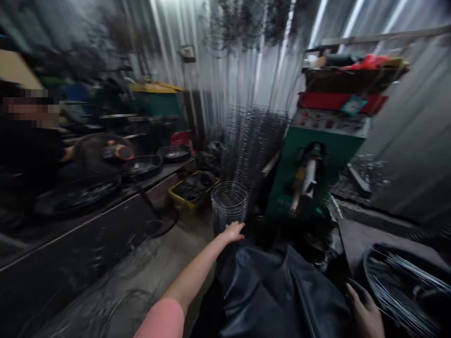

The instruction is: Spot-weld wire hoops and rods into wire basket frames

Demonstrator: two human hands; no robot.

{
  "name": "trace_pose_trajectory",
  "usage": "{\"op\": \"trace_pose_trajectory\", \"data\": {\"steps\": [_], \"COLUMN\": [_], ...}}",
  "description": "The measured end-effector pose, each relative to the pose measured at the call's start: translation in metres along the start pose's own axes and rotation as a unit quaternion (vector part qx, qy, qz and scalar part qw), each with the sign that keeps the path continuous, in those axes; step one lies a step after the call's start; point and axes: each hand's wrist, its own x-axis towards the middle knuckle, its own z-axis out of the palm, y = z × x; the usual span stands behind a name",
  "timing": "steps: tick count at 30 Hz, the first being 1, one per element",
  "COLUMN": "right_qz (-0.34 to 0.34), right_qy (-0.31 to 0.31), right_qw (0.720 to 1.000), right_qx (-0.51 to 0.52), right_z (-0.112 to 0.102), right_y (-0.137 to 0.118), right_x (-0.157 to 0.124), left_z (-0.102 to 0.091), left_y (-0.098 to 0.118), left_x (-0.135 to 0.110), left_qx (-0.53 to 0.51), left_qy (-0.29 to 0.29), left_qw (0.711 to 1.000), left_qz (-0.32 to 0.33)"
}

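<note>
Silvery wire mesh cylinder (229, 206), open-topped and upright on the grey concrete floor (123, 277), with the left hand (233, 231) at its lower front edge: fingers spread apart, no closed grip, actual contact hard to confirm from this angle. Probably light for its bulk, fairly stiff through the rings yet springy under a squeeze, with cut wire ends likely sharp. Best hold, by the look of it, around a horizontal ring near the top rim, or with a palm on each side of the wall, rather than by one thin strand. Right hand (365, 312) low at the far right, fingers loosely apart and apparently empty, just beside the rim of a round black tub (367, 270) full of long, thin silver wires (405, 281), likely whippy and awkward to gather. Between the two hands, a glossy black apron (278, 295) across the lap. Behind the cylinder, a tall dark stack of wire mesh (253, 145), a yellow plastic crate (192, 190) of dark coils, and a green machine with a red-buttoned panel (317, 173). Along the left, a long black counter (81, 225) carrying round dark pans (144, 168), with a dark-clad co-worker (31, 155) beyond it. Open room mainly on the floor strip left of the cylinder, though with faint loops of loose wire (130, 305) lying there; tighter quarters toward the machine and the crate.
</note>
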Motion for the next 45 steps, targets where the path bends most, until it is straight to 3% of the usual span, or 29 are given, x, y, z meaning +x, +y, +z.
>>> {"op": "trace_pose_trajectory", "data": {"steps": [3,7,10,12,14,16,19,21,23,25,28,30,32,34,37,39,40,42,45], "right_qz": [0.003,-0.072,-0.114,-0.114,-0.097,-0.067,-0.047,-0.083,-0.133,-0.172,-0.138,-0.061,0.010,0.044,0.051,0.045,0.043,0.042,0.055], "right_qy": [0.009,-0.028,-0.028,-0.013,-0.002,-0.015,-0.060,-0.088,-0.120,-0.211,-0.387,-0.436,-0.414,-0.360,-0.309,-0.283,-0.268,-0.247,-0.237], "right_qw": [0.999,0.997,0.992,0.992,0.994,0.997,0.997,0.992,0.983,0.958,0.898,0.875,0.878,0.891,0.905,0.908,0.908,0.904,0.898], "right_qx": [0.041,-0.005,-0.043,-0.048,-0.049,-0.042,0.003,0.031,0.047,0.086,0.160,0.202,0.242,0.273,0.288,0.305,0.318,0.345,0.366], "right_z": [0.014,0.047,0.058,0.058,0.054,0.049,0.041,0.034,0.026,0.020,0.016,0.019,0.023,0.027,0.031,0.037,0.042,0.056,0.083], "right_y": [0.010,0.020,0.030,0.038,0.044,0.041,0.007,-0.034,-0.079,-0.113,-0.133,-0.128,-0.117,-0.107,-0.100,-0.099,-0.100,-0.099,-0.092], "right_x": [-0.012,-0.028,-0.031,-0.030,-0.026,-0.019,-0.005,0.002,0.003,-0.005,-0.033,-0.055,-0.075,-0.089,-0.097,-0.097,-0.096,-0.093,-0.093], "left_z": [0.003,-0.009,-0.033,-0.060,-0.093,-0.123,-0.144,-0.137,-0.116,-0.088,-0.050,-0.036,-0.032,-0.036,-0.038,-0.030,-0.022,0.000,0.035], "left_y": [0.005,-0.003,-0.009,-0.006,0.003,0.016,0.041,0.059,0.077,0.095,0.121,0.132,0.136,0.135,0.128,0.125,0.124,0.127,0.139], "left_x": [0.032,0.074,0.105,0.115,0.109,0.088,0.046,0.023,0.011,0.006,0.006,0.008,0.009,0.005,-0.015,-0.037,-0.049,-0.071,-0.092], "left_qx": [0.009,-0.039,-0.069,-0.085,-0.096,-0.120,-0.226,-0.336,-0.445,-0.523,-0.578,-0.566,-0.521,-0.501,-0.554,-0.544,-0.510,-0.438,-0.419], "left_qy": [0.066,0.140,0.167,0.236,0.317,0.379,0.272,0.192,0.122,0.048,-0.030,-0.077,-0.094,-0.054,0.019,0.033,0.027,-0.046,-0.112], "left_qw": [0.998,0.989,0.983,0.968,0.943,0.912,0.919,0.906,0.876,0.845,0.813,0.821,0.849,0.863,0.830,0.837,0.858,0.897,0.900], "left_qz": [-0.013,-0.038,-0.028,-0.011,0.018,0.100,0.174,0.170,0.138,0.098,0.052,0.022,0.014,0.037,0.054,0.046,0.042,0.046,0.040]}}
